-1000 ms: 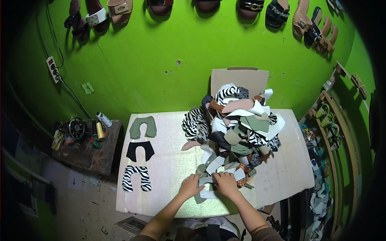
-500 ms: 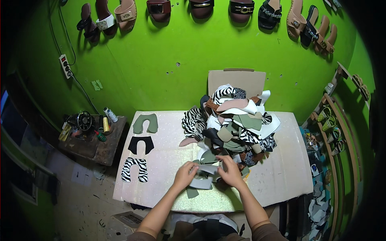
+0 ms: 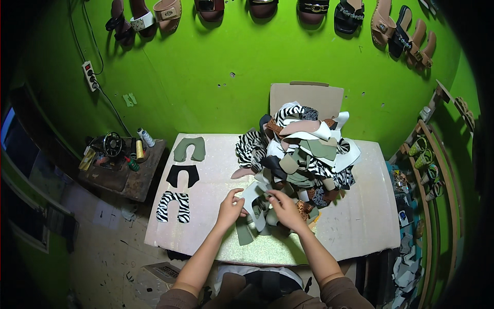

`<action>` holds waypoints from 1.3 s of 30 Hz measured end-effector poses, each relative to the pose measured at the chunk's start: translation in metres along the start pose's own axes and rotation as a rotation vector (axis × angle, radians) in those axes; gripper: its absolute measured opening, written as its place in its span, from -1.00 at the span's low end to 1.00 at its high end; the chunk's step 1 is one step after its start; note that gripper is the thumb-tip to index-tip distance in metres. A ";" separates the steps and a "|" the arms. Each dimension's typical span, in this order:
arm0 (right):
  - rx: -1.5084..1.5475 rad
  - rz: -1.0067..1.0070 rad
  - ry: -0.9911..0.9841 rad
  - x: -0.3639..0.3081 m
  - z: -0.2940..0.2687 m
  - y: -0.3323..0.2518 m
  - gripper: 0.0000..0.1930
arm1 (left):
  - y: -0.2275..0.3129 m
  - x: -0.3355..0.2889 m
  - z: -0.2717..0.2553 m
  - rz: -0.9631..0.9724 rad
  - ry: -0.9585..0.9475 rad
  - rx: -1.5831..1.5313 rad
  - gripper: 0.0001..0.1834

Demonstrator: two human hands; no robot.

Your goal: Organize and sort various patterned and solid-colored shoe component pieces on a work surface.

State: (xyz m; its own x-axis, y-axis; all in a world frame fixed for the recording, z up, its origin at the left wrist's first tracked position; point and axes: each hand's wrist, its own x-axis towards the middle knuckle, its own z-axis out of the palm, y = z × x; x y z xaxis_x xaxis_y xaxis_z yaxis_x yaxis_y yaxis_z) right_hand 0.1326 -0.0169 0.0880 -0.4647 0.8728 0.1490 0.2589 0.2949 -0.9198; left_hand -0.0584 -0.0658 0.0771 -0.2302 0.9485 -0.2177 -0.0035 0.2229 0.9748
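The left hand's (image 3: 230, 210) grip is pinching a pale grey piece (image 3: 250, 196), which is curving between both hands, near the scrap heap (image 3: 315, 154) on the table (image 3: 355, 221). The right hand (image 3: 286, 210) is bending beside it, its grip too unclear to tell.

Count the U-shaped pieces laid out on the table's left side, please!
3: the green piece farthest away, the black piece in the middle, and the zebra-striped piece nearest. More could be hidden in the pile.

Pale grey piece (image 3: 250, 195) (thin, curved edge), aslant between both hands (image 3: 231, 209).
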 end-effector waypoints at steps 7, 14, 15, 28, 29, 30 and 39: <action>-0.218 -0.232 -0.128 -0.009 0.015 -0.003 -0.66 | 0.004 0.003 0.003 -0.184 -0.074 -0.262 -0.55; -0.165 -0.293 -0.189 -0.017 0.026 -0.007 -0.57 | 0.006 0.005 -0.007 -0.193 -0.077 -0.359 -0.54; -0.152 -0.276 -0.190 -0.017 0.028 -0.006 -0.56 | 0.004 0.006 -0.008 -0.191 -0.078 -0.359 -0.54; 0.584 0.261 -0.559 0.012 0.027 -0.012 -0.58 | -0.002 -0.003 -0.074 0.084 -0.424 0.178 -0.74; 0.583 0.257 -0.557 0.013 0.031 -0.012 -0.58 | -0.001 -0.006 -0.076 0.088 -0.425 0.180 -0.74; 0.805 0.320 -0.531 0.013 0.036 -0.011 -0.55 | 0.000 -0.007 -0.079 0.059 -0.398 0.053 -0.76; 0.006 0.215 0.034 0.028 0.136 -0.023 -0.26 | -0.039 -0.005 -0.138 -0.102 -0.162 -0.333 -0.82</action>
State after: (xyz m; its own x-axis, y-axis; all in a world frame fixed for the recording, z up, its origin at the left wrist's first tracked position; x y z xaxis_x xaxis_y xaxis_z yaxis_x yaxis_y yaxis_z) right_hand -0.0018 -0.0525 0.0639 -0.3705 0.9280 -0.0392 0.3445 0.0981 -0.9336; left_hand -0.1917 -0.1108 0.0471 -0.0554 0.9545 -0.2930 -0.3404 0.2579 0.9042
